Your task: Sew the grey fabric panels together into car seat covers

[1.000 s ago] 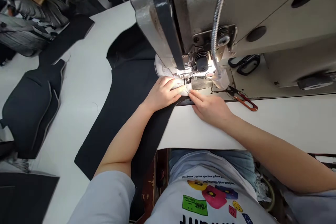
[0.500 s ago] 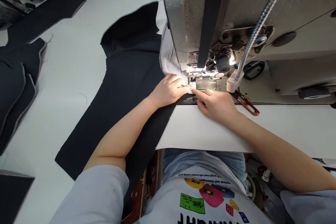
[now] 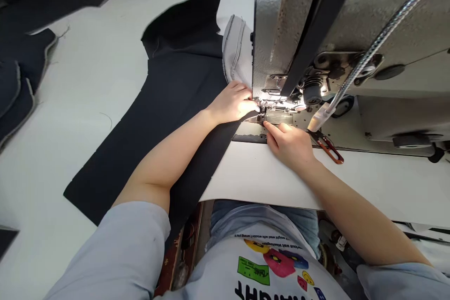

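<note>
Stitch lines already run along the light-grey fabric strip [image 3: 233,49], just beyond the left hand [image 3: 231,104]; its fingers are bunched, pinching or merely pressing, I cannot tell. Perhaps only the end by the presser foot [image 3: 261,109] remains. The right hand [image 3: 292,144] extends its index finger, gripping nothing.

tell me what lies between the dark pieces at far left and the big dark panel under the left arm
In the head view, white tabletop separates the dark pieces from the big dark panel, with a thin curved thread lying on it.
</note>
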`<state>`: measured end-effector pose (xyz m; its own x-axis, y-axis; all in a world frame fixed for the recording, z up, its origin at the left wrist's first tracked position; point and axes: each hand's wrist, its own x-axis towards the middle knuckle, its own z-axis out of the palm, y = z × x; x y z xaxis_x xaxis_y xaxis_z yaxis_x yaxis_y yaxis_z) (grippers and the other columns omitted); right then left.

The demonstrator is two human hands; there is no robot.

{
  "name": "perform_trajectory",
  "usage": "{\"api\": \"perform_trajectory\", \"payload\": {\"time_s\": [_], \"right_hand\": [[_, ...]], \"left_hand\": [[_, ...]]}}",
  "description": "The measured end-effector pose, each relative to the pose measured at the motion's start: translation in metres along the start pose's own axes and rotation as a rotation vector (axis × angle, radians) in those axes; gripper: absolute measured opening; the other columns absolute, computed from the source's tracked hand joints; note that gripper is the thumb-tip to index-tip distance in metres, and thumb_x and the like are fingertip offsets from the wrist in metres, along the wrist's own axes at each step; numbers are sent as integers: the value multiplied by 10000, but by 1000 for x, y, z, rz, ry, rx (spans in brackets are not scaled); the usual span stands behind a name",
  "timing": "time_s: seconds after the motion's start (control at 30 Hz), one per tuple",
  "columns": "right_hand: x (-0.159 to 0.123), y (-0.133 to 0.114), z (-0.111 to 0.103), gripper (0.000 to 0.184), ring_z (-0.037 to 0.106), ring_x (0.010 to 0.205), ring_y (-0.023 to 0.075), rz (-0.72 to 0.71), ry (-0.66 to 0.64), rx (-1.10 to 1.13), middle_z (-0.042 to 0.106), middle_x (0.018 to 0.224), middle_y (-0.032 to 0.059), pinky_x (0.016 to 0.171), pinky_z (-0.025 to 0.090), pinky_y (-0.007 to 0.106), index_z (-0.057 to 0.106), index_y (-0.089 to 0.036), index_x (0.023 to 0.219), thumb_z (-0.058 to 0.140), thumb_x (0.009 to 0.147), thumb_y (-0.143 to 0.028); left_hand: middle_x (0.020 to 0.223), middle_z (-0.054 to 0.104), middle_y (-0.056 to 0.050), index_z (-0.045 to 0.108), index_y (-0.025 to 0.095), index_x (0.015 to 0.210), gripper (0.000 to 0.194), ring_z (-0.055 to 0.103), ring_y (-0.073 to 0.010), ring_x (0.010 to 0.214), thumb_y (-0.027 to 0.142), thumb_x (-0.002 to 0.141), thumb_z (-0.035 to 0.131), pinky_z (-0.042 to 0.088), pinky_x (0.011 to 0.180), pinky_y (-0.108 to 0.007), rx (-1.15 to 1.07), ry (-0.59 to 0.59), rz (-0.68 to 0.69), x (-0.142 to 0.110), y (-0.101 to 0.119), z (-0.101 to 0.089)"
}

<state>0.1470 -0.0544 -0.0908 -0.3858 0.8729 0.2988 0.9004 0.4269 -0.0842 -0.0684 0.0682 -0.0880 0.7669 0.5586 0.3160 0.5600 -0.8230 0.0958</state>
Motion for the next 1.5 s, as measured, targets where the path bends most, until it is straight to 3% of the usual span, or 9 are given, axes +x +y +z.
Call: {"api": "perform_trajectory", "payload": {"time_s": [0.5, 0.63, 0.73, 0.83, 0.97, 1.1, 1.23, 1.37, 1.5], "right_hand": [[-2, 1, 0, 397, 505, 642, 142, 24, -19, 14, 654, 739, 51, 559, 233, 292, 716, -212, 1216, 406, 980, -284], [-3, 3, -1, 403, 497, 647, 145, -4, -25, 34, 639, 729, 55, 563, 236, 293, 713, -199, 1214, 393, 987, -289], [-5, 2, -2, 395, 498, 659, 150, -17, -27, 39, 629, 718, 53, 563, 229, 299, 719, -204, 1199, 396, 987, -290], [-4, 3, -2, 392, 504, 662, 150, -17, -29, 34, 633, 721, 54, 567, 235, 300, 723, -206, 1194, 399, 986, -282], [-3, 7, 0, 385, 504, 647, 148, -17, -17, 22, 638, 725, 54, 563, 241, 291, 722, -209, 1198, 418, 973, -281], [-17, 7, -4, 373, 496, 588, 146, -97, 87, 10, 632, 697, 49, 531, 245, 285, 740, -193, 1155, 444, 952, -294], [-17, -2, 0, 434, 500, 538, 170, -186, 118, 63, 665, 746, 56, 494, 266, 301, 666, -205, 1278, 421, 961, -372], [11, -57, 13, 627, 613, 584, 215, -219, -124, 277, 700, 807, 35, 452, 368, 294, 460, -229, 1475, 479, 902, -484], [24, -131, 26, 458, 638, 581, 191, -536, -193, 345, 669, 732, 12, 468, 430, 288, 652, -259, 1278, 382, 917, -343]], "left_hand": [[1053, 686, -79, 738, 221, 945, 312, 604, -252, 1080, 341, 991, 453, 444, 993, -451, 37, 96, -22, -15, 12, -2], [1421, 531, -94, 681, 255, 1157, 314, 451, -323, 1342, 421, 943, 523, 318, 1133, -542, 106, 190, -363, -52, 7, -18], [1589, 312, -131, 498, 241, 1413, 613, 251, -385, 1472, 515, 873, 595, 231, 1175, -596, 165, 225, -829, -89, -12, -35], [1630, 190, -178, 259, 189, 1554, 999, 140, -443, 1496, 682, 769, 633, 199, 1167, -656, 95, 83, -1251, -111, -41, -50], [1638, 165, -184, 131, 164, 1584, 1226, 119, -436, 1502, 844, 668, 580, 124, 1173, -690, 54, -121, -1403, -105, -67, -57], [1641, 126, -213, 110, 161, 1583, 1249, 96, -399, 1517, 910, 659, 489, 115, 1182, -665, 85, -157, -1508, -107, -66, -66], [1600, 273, -203, 219, 192, 1564, 1219, 231, -417, 1473, 900, 629, 552, 186, 1177, -652, 77, -76, -1554, -174, -57, -90], [1449, 503, -189, 364, 194, 1496, 1149, 418, -430, 1363, 719, 566, 785, 292, 1158, -593, -158, 120, -1594, -274, -8, -125], [1176, 705, -99, 652, 164, 1191, 580, 647, -324, 1123, 422, 691, 794, 526, 987, -410, -528, 275, -1553, -324, 44, -153]]}}
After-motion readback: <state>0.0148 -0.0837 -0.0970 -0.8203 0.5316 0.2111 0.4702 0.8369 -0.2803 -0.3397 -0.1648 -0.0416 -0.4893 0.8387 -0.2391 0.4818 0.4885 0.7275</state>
